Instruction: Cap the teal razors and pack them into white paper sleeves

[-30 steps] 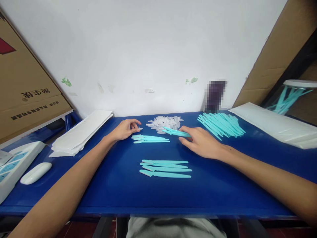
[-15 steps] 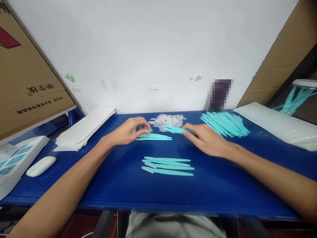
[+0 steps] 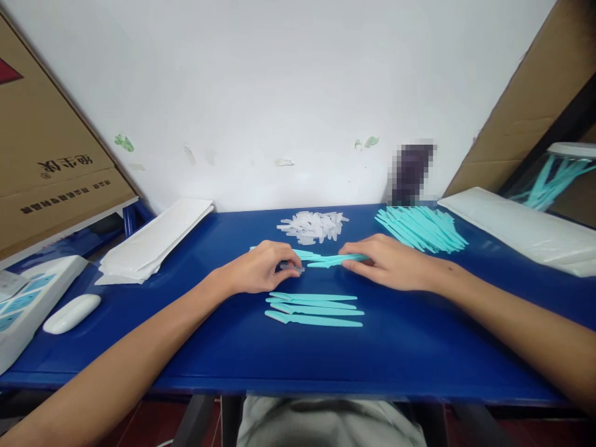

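My left hand (image 3: 261,270) is closed in a pinch on a small clear cap (image 3: 292,267) near the middle of the blue table (image 3: 233,360). My right hand (image 3: 388,264) grips turquoise plastic sticks (image 3: 328,259) that point left toward the cap. Just behind my left hand lie a few more turquoise sticks (image 3: 305,253). Several finished turquoise pieces (image 3: 314,309) lie in a row in front of both hands. A heap of clear caps (image 3: 311,226) sits at the back centre, and a pile of turquoise sticks (image 3: 421,228) at the back right.
A stack of white sleeves (image 3: 151,241) lies at the left, another white stack (image 3: 521,228) at the right. A white mouse (image 3: 71,312) and a white device (image 3: 23,298) sit at the left edge. Cardboard boxes (image 3: 41,155) lean on both sides. A clear jar of sticks (image 3: 559,177) stands far right.
Both hands have drawn back toward me from the cap heap. My left hand now pinches a clear cap, and my right hand has brought its sticks closer to it.
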`<state>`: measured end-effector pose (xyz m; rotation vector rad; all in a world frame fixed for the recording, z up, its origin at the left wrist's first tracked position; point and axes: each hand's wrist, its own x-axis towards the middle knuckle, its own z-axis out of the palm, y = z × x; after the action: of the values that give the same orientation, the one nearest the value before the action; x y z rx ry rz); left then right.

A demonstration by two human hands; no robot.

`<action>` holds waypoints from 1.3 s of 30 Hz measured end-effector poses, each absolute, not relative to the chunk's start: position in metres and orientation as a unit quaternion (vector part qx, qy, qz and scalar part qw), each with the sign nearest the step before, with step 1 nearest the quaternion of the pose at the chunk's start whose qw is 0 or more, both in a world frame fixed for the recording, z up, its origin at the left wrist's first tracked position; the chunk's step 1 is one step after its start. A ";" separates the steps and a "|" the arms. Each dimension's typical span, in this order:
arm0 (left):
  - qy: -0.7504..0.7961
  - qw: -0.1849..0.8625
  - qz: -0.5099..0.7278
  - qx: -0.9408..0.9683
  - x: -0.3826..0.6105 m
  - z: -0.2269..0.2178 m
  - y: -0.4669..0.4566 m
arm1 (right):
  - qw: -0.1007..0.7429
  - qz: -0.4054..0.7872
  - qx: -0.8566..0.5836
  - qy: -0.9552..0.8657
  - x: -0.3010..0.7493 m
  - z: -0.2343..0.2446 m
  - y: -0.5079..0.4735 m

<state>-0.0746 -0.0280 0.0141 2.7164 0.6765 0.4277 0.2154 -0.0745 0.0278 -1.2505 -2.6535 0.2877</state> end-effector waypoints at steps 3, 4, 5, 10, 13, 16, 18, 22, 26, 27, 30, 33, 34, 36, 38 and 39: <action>0.234 0.164 0.137 0.948 -0.071 0.014 -0.033 | 0.087 0.108 -0.408 -0.902 0.213 0.025 -0.075; 0.235 0.168 0.140 0.947 -0.070 0.014 -0.034 | 0.084 0.109 -0.405 -0.904 0.212 0.025 -0.076; 0.239 0.173 0.143 0.945 -0.069 0.014 -0.035 | 0.081 0.108 -0.403 -0.905 0.211 0.024 -0.076; 0.278 0.187 0.155 0.930 -0.066 0.014 -0.036 | 0.084 0.090 -0.386 -0.914 0.210 0.020 -0.076; 0.283 0.177 0.157 0.930 -0.065 0.013 -0.037 | 0.095 0.073 -0.374 -0.920 0.211 0.017 -0.075; 0.286 0.170 0.164 0.929 -0.064 0.012 -0.036 | 0.099 0.058 -0.369 -0.923 0.211 0.013 -0.075; 0.288 0.159 0.167 0.930 -0.064 0.011 -0.036 | 0.098 0.051 -0.365 -0.924 0.210 0.012 -0.075; 0.302 0.107 0.123 0.939 -0.062 0.012 -0.036 | 0.097 0.039 -0.373 -0.922 0.208 0.011 -0.077; 0.317 0.084 0.067 0.942 -0.062 0.016 -0.039 | 0.092 0.032 -0.380 -0.920 0.207 0.011 -0.077; 0.313 0.092 0.062 0.943 -0.062 0.018 -0.040 | 0.093 0.033 -0.380 -0.920 0.208 0.011 -0.077; 0.306 0.125 0.060 0.942 -0.066 0.022 -0.041 | 0.100 0.040 -0.378 -0.919 0.211 0.011 -0.076; 0.316 0.156 0.075 0.933 -0.069 0.023 -0.040 | 0.099 0.038 -0.375 -0.921 0.211 0.011 -0.075; 0.318 0.169 0.081 0.929 -0.069 0.022 -0.039 | 0.100 0.037 -0.375 -0.921 0.210 0.011 -0.076; 0.317 0.194 0.097 0.923 -0.066 0.020 -0.039 | 0.102 0.033 -0.381 -0.918 0.205 0.009 -0.077; 0.311 0.197 0.114 0.923 -0.062 0.017 -0.039 | 0.096 0.023 -0.395 -0.913 0.199 0.008 -0.078; 0.308 0.187 0.122 0.925 -0.060 0.015 -0.040 | 0.088 0.017 -0.401 -0.912 0.195 0.008 -0.078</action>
<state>-0.0597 -0.0397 0.0153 2.6026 0.8680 0.3433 0.1952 -0.0783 0.0079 -1.1929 -2.7154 0.0501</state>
